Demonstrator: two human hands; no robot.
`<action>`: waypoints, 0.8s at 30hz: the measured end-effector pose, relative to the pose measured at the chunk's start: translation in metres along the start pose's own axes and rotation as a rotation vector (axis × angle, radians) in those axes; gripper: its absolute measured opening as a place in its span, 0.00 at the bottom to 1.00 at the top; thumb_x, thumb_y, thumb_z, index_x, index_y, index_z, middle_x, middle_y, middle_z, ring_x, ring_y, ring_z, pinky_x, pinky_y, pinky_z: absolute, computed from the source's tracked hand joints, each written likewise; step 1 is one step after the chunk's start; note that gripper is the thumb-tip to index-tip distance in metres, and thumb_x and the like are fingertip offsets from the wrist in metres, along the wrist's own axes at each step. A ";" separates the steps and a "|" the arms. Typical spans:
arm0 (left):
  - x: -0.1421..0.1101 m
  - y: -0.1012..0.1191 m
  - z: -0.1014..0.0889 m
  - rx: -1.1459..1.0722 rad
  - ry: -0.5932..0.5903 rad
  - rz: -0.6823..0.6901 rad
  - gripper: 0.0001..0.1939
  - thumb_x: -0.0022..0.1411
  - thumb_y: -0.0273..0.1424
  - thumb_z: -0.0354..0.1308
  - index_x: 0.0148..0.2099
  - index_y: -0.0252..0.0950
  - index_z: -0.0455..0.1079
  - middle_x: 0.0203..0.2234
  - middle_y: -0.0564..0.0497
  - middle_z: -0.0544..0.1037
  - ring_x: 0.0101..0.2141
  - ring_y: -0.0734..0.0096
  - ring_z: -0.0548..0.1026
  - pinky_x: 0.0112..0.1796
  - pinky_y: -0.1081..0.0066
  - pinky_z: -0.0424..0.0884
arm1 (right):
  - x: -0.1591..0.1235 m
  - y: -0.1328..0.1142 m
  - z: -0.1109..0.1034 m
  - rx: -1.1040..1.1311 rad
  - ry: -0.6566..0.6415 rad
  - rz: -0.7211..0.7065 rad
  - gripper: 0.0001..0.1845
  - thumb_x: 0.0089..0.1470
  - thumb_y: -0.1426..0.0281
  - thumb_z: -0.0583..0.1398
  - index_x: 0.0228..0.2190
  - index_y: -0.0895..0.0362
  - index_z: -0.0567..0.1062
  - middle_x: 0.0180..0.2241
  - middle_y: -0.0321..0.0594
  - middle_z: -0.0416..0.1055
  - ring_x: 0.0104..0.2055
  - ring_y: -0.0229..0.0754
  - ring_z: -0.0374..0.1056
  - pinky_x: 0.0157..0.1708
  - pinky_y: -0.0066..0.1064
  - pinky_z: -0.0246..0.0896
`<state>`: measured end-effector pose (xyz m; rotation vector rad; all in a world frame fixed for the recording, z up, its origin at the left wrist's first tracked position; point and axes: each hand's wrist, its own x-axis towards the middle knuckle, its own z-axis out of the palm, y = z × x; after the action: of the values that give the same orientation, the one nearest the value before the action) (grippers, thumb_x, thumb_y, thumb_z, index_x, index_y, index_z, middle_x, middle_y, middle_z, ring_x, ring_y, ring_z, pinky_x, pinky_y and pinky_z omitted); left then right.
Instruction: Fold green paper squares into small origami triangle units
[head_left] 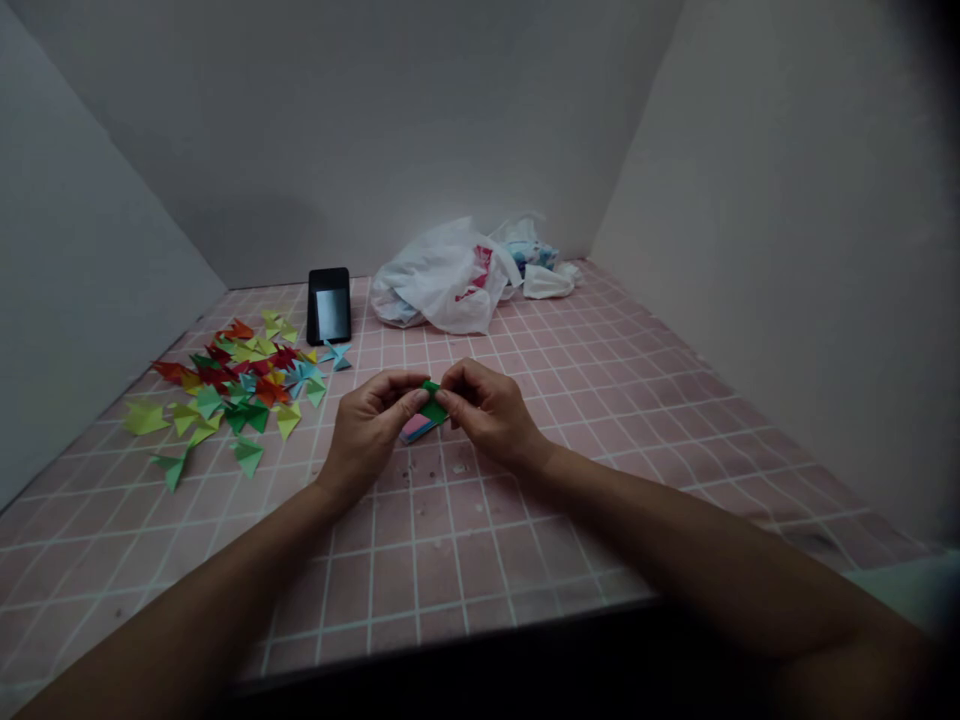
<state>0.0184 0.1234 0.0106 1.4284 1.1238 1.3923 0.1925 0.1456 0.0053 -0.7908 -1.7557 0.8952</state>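
Both hands meet over the middle of the pink tiled table (525, 520). My left hand (371, 425) and my right hand (487, 408) each pinch one end of a small folded piece of green paper (433, 402), fingers closed on it. Just under the hands, a small stack of paper sheets (415, 428), pink and blue at its edges, lies on the table. A pile of several folded paper shapes (232, 385) in red, green, yellow and blue lies spread out to the left of my left hand.
A black phone (328, 305) stands upright at the back, near the paper pile. White plastic bags (450, 275) lie bunched at the back middle. Grey walls close the table on the left, back and right. The table's dark front edge (450, 650) runs under my forearms.
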 end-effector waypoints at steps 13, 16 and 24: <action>0.001 0.007 0.001 0.045 -0.012 -0.006 0.07 0.57 0.34 0.67 0.34 0.35 0.78 0.29 0.51 0.82 0.31 0.68 0.80 0.35 0.70 0.78 | 0.001 0.003 0.000 -0.111 0.009 -0.101 0.07 0.59 0.72 0.60 0.29 0.55 0.67 0.29 0.36 0.66 0.33 0.39 0.64 0.34 0.33 0.59; 0.001 0.009 0.001 0.063 -0.023 0.009 0.06 0.56 0.33 0.67 0.34 0.35 0.78 0.28 0.51 0.82 0.30 0.67 0.80 0.34 0.70 0.78 | 0.002 0.004 -0.001 -0.123 0.004 -0.131 0.07 0.59 0.72 0.60 0.29 0.55 0.68 0.30 0.36 0.67 0.34 0.40 0.65 0.36 0.33 0.59; 0.000 0.010 0.001 0.118 -0.035 0.013 0.07 0.56 0.34 0.67 0.33 0.35 0.78 0.27 0.51 0.82 0.29 0.68 0.79 0.33 0.71 0.77 | 0.002 0.002 -0.002 -0.148 -0.026 -0.102 0.08 0.60 0.69 0.59 0.29 0.55 0.67 0.30 0.36 0.69 0.34 0.40 0.66 0.37 0.33 0.60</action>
<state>0.0197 0.1212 0.0198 1.5397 1.1932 1.3233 0.1939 0.1485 0.0046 -0.7797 -1.8844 0.7166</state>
